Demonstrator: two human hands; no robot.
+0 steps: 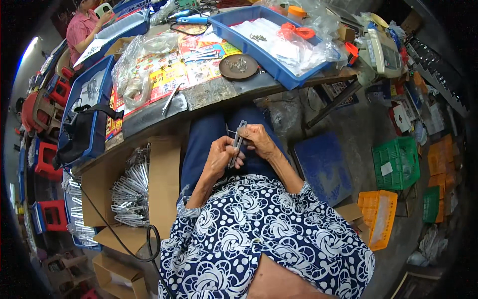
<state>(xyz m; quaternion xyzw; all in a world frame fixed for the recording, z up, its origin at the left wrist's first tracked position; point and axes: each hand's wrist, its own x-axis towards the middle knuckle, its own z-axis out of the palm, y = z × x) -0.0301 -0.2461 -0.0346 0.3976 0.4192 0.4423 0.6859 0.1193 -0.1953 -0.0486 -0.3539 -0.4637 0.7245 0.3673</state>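
Over my lap, both hands are closed on a slim silver metal part [238, 143], a long narrow piece tilted slightly off upright. My left hand [220, 155] grips its lower portion, while my right hand [255, 138] pinches it near the upper end. The fingers cover part of it, so its exact kind cannot be made out. Many similar-looking slim metal parts [130, 192] fill an open cardboard box [165, 184] to my left. On the bench ahead, a round brown dish [238, 66] holds tiny pieces, and a few silver strips [201, 55] lie behind it.
The bench edge [209, 102] runs just beyond my knees. A blue tray [294, 78] with papers and plastic stands on it; another blue tray [94, 144] at left carries a black bag [87, 130]. Green [397, 163] and orange crates [377, 219] sit right. A person [82, 27] is far left.
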